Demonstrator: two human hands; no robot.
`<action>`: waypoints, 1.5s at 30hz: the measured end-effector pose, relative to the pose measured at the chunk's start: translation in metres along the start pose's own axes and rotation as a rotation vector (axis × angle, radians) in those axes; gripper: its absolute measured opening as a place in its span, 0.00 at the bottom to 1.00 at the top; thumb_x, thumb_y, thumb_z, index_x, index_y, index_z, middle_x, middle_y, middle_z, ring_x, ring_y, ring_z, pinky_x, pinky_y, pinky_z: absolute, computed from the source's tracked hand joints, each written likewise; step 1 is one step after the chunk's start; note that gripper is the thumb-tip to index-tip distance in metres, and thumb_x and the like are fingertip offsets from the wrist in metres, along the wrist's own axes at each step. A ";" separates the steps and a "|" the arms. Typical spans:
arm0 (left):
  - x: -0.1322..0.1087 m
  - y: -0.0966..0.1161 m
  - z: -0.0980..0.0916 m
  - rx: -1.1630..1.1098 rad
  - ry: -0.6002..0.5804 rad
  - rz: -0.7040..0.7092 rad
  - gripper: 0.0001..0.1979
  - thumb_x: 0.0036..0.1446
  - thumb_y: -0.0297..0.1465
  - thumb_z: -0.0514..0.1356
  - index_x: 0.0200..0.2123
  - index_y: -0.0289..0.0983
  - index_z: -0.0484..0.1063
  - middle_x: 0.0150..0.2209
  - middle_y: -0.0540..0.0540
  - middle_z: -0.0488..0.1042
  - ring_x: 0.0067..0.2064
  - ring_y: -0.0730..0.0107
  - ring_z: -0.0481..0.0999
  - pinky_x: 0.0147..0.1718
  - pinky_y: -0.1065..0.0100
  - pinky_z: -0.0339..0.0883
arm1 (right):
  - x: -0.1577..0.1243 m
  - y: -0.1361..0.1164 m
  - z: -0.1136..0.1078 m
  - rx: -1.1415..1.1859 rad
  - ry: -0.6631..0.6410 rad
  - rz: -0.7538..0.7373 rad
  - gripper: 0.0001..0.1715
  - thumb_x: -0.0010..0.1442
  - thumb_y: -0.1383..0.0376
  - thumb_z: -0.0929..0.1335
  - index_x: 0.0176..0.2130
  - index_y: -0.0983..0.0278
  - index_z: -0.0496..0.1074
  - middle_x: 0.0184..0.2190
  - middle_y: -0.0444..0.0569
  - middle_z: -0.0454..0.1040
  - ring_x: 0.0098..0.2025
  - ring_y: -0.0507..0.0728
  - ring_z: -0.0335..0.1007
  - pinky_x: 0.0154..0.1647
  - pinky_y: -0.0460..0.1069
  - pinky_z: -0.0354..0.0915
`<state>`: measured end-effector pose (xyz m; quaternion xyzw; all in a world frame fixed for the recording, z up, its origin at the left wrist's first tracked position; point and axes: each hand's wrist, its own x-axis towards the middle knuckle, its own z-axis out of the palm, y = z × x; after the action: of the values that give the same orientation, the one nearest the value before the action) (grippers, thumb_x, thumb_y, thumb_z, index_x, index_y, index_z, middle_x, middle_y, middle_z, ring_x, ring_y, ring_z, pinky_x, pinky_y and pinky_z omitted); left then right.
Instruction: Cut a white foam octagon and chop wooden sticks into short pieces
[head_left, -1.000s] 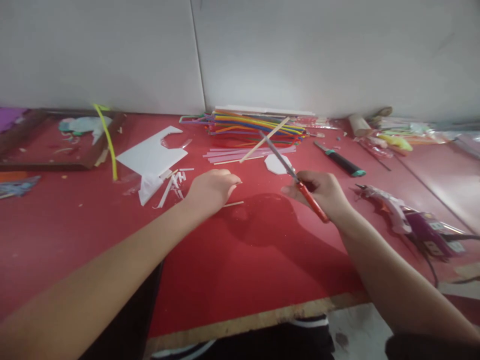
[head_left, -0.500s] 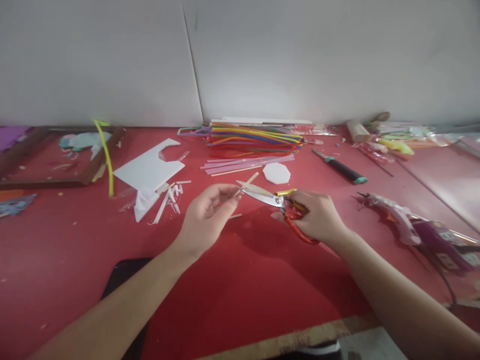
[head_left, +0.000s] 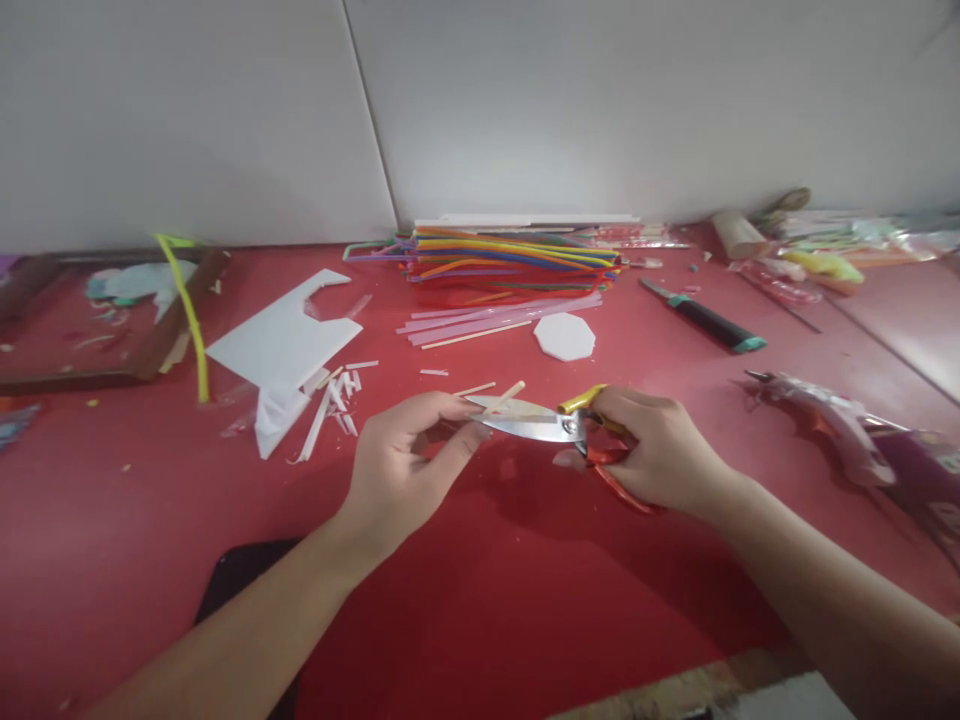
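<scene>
My right hand (head_left: 660,445) is wrapped round the red and yellow handles of a pair of scissors (head_left: 536,425), whose blades point left. Between the thumb and fingers of my left hand (head_left: 412,465), a short wooden stick (head_left: 510,397) is pinched; it lies across the blades near their tips. The stick's lower end is hidden by my fingers. Another thin stick (head_left: 476,389) is just behind the blades. Farther back on the red table lies a white octagonal piece (head_left: 565,337).
Behind are pink strips (head_left: 487,318) and a bundle of coloured pipe cleaners (head_left: 517,260). At left are a cut white sheet (head_left: 281,335), white scraps (head_left: 330,410) and a brown tray (head_left: 142,368). A black-handled knife (head_left: 716,325) and a glue gun (head_left: 832,420) lie at right.
The scissor blades have come closer together across the stick. Both hands appear slightly lower in view, and the camera view has shifted a little.
</scene>
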<state>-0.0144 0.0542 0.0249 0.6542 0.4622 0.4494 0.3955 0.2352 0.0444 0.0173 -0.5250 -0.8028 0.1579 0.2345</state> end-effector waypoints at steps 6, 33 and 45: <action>0.000 0.002 0.001 -0.030 -0.049 -0.009 0.02 0.57 0.31 0.63 0.34 0.43 0.76 0.34 0.51 0.80 0.33 0.70 0.79 0.33 0.69 0.77 | -0.002 -0.004 -0.002 -0.018 -0.012 0.009 0.11 0.54 0.59 0.71 0.32 0.62 0.68 0.31 0.49 0.75 0.29 0.54 0.69 0.30 0.48 0.62; -0.004 -0.003 0.003 0.186 -0.067 0.135 0.04 0.58 0.31 0.61 0.36 0.44 0.75 0.36 0.51 0.81 0.36 0.69 0.79 0.35 0.68 0.75 | -0.002 -0.013 0.002 -0.060 -0.088 0.069 0.16 0.55 0.52 0.69 0.30 0.62 0.65 0.31 0.51 0.75 0.27 0.55 0.70 0.27 0.49 0.63; -0.003 0.004 0.003 0.116 -0.126 0.110 0.08 0.52 0.23 0.60 0.31 0.42 0.77 0.32 0.52 0.81 0.32 0.70 0.80 0.30 0.72 0.74 | -0.003 -0.018 0.005 -0.033 -0.136 0.055 0.14 0.53 0.57 0.68 0.34 0.62 0.63 0.35 0.54 0.71 0.35 0.60 0.69 0.36 0.54 0.65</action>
<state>-0.0109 0.0504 0.0272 0.7273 0.4249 0.4012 0.3599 0.2197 0.0349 0.0209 -0.5389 -0.8045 0.1864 0.1663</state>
